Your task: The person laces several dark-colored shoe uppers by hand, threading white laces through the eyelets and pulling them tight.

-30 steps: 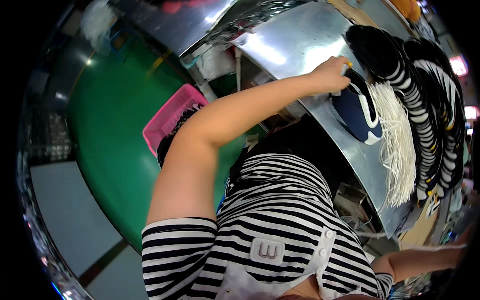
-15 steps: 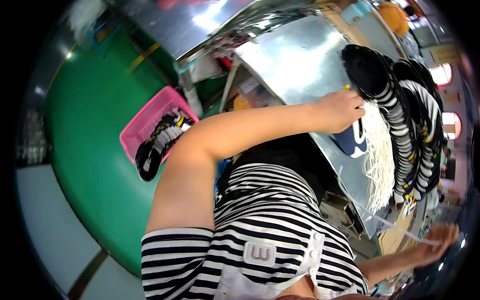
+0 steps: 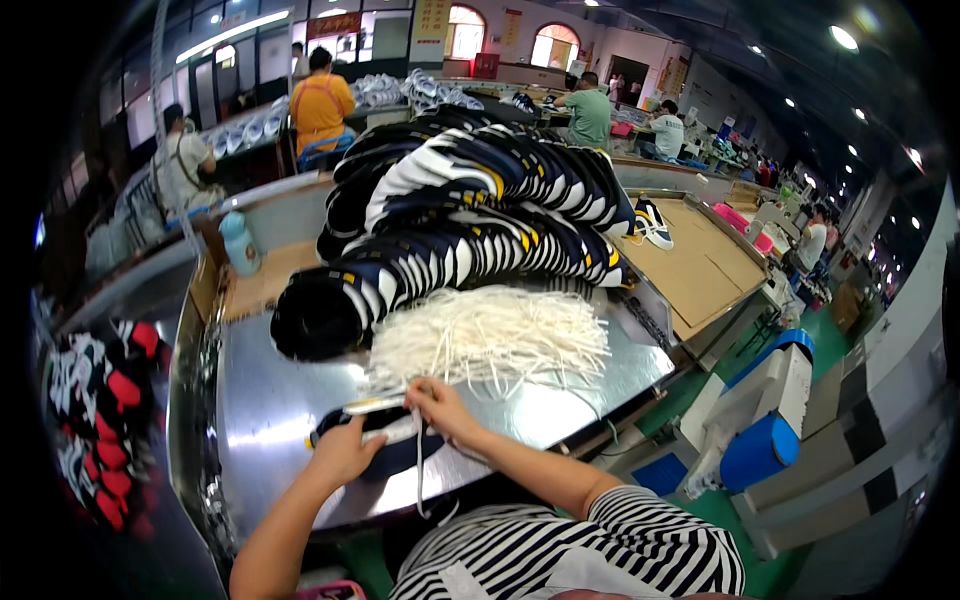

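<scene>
A navy and white shoe upper (image 3: 402, 457) lies on the metal tabletop at the near edge. My left hand (image 3: 345, 452) is closed on its left side, with the thumb over the white part. My right hand (image 3: 438, 408) pinches a white shoelace (image 3: 420, 465) at the upper's far side, and a length of lace dangles below the fingers. Just beyond both hands is a heap of loose white laces (image 3: 490, 340). The eyelets under my fingers are too small to make out.
Long rows of nested shoe uppers (image 3: 450, 250) stand behind the laces. A light-blue bottle (image 3: 239, 244) is at back left, cardboard (image 3: 690, 265) at right. Red, black and white pieces (image 3: 105, 430) pile at far left. A blue and white machine (image 3: 765, 420) stands right. Several people work farther off.
The view has swung round to face the table. My right hand, earlier stretched far out to the right with the lace, is now close beside my left hand at the upper.
</scene>
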The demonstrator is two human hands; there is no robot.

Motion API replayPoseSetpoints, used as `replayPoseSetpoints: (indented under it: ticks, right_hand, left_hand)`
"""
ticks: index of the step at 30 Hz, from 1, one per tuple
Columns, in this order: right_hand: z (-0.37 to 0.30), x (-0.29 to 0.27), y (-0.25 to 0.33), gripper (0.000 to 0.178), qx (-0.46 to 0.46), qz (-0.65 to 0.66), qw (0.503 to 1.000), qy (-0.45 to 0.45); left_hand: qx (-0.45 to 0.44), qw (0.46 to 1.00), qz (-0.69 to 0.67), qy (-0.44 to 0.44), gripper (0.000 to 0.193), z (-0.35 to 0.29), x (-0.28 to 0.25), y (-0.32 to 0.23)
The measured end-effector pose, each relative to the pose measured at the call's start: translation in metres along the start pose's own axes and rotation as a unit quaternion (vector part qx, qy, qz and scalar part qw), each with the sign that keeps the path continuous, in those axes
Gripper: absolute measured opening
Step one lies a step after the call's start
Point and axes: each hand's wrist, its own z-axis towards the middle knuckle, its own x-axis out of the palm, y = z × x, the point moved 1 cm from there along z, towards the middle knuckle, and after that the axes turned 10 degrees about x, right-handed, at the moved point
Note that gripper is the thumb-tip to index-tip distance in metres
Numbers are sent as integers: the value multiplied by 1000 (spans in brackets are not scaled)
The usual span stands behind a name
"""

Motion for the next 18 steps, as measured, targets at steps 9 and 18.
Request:
replayPoseSetpoints:
  ticks: [9, 18]
  right_hand:
    - [-3, -6, -16, 20, -89, -82, 989, -87]
    - [-30, -21, 17, 31, 1, 81, 997, 12]
  left_hand:
    - [-192, 752, -619, 123, 79, 56, 21, -3]
    - [-257, 647, -701, -153, 47, 40, 35, -71]
